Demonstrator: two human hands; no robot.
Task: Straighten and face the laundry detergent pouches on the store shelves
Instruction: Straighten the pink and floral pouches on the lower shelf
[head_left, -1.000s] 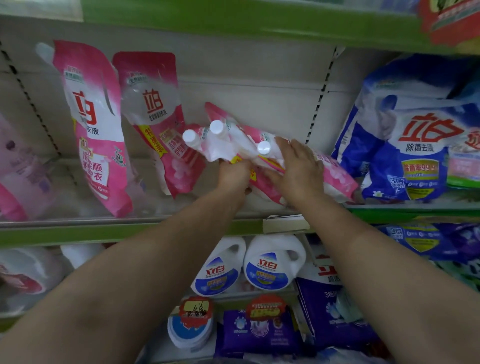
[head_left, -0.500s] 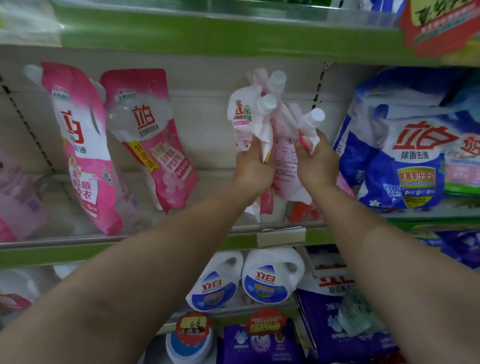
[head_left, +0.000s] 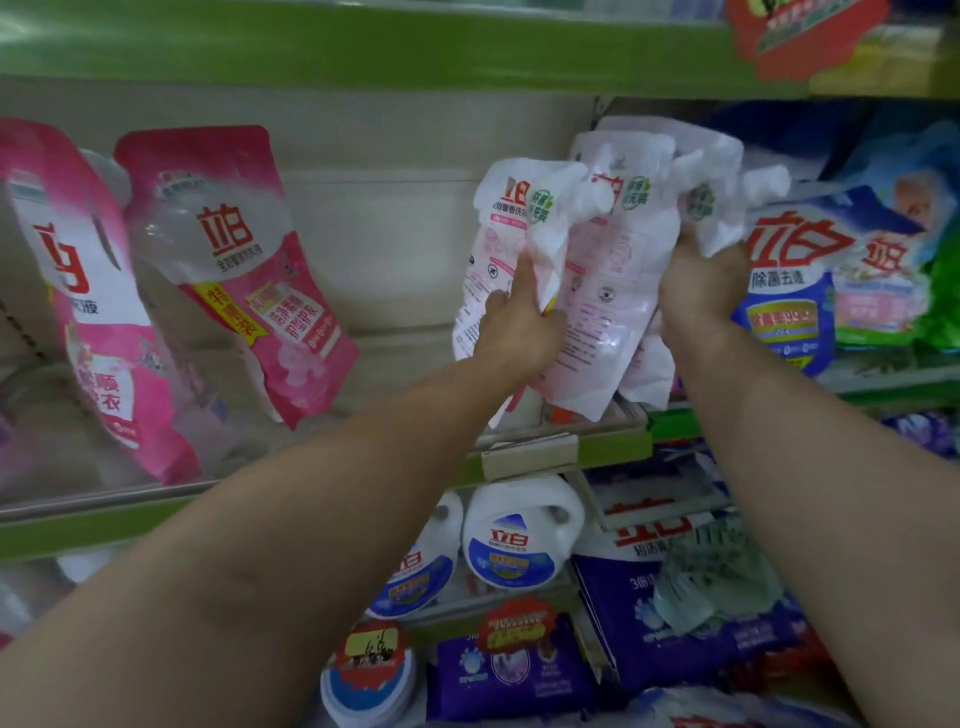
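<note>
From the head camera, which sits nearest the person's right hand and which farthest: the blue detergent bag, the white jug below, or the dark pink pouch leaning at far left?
Measured from the right hand:
1. Blue detergent bag, right beside it.
2. White jug, on the shelf below, to the left.
3. Dark pink pouch, far left on the same shelf.

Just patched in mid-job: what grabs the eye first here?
Centre frame, the left hand and right hand clutch a bunch of pale pink-and-white spouted detergent pouches, held upright above the green shelf edge. To the left, two bright pink detergent pouches lean crookedly against the back panel. A blue-and-white detergent bag sits right of the hands.
</note>
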